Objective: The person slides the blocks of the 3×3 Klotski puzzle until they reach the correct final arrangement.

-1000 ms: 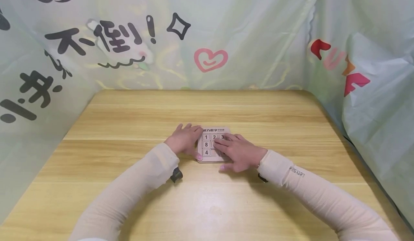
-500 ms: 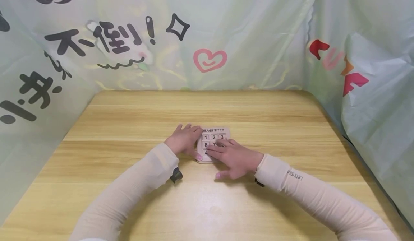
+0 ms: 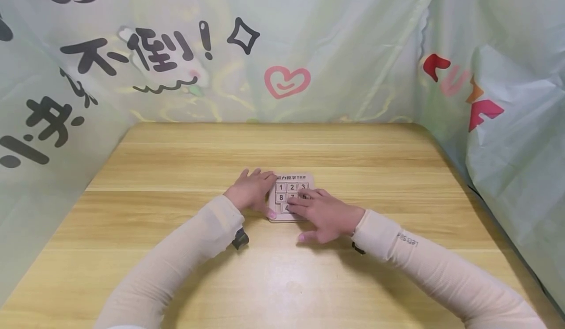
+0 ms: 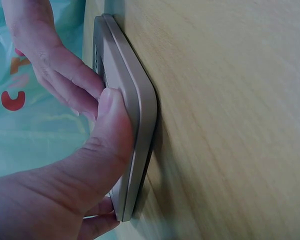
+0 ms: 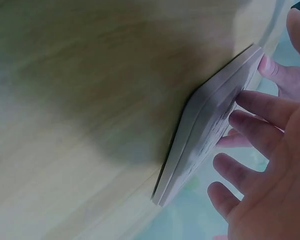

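A flat pinkish-beige number slide puzzle point(image 3: 282, 218) lies on the table, its tiles showing 1, 2, 3 along the top row. My left hand point(image 3: 252, 190) holds it by the left side, thumb on the near corner and fingers at the far one; the thumb point(image 4: 112, 115) presses its edge in the left wrist view. With fingers spread, my right hand point(image 3: 324, 216) reaches over the lower right of the board. Its fingertips point(image 5: 242, 98) touch the tiles. The 4 tile point(image 3: 286, 208) sits slightly right of the left column. Tiles at the lower right are hidden by this hand.
The wooden table point(image 3: 291, 280) extends around the puzzle on all sides. Printed cloth point(image 3: 344, 49) hangs behind it and along both sides. A dark strap piece point(image 3: 241, 239) is on the left wrist.
My right hand first came down toward the near row, then shifted slightly right. The 4 tile has slid a little to the right. My left hand has stayed in place.
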Demonstrator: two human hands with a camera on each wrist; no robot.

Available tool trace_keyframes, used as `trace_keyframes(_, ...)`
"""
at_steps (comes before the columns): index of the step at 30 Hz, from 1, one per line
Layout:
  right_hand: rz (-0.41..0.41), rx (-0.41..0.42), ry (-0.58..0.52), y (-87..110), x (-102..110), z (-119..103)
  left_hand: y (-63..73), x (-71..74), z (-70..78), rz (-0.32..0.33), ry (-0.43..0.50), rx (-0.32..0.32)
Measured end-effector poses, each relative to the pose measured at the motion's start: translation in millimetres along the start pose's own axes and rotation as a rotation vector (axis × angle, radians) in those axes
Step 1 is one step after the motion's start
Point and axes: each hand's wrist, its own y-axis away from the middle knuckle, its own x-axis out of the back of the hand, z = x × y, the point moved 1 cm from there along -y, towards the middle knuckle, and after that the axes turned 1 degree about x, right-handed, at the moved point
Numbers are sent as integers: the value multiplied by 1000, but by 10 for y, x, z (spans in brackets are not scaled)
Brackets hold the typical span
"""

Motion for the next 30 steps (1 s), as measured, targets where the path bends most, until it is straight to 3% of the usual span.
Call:
trace_keyframes(19,-9,-34,-16,122,37,68,5,11,1,-3,2,3)
trace_keyframes(30,55,17,0,8,9,61,1,0,4,2,-1,-1)
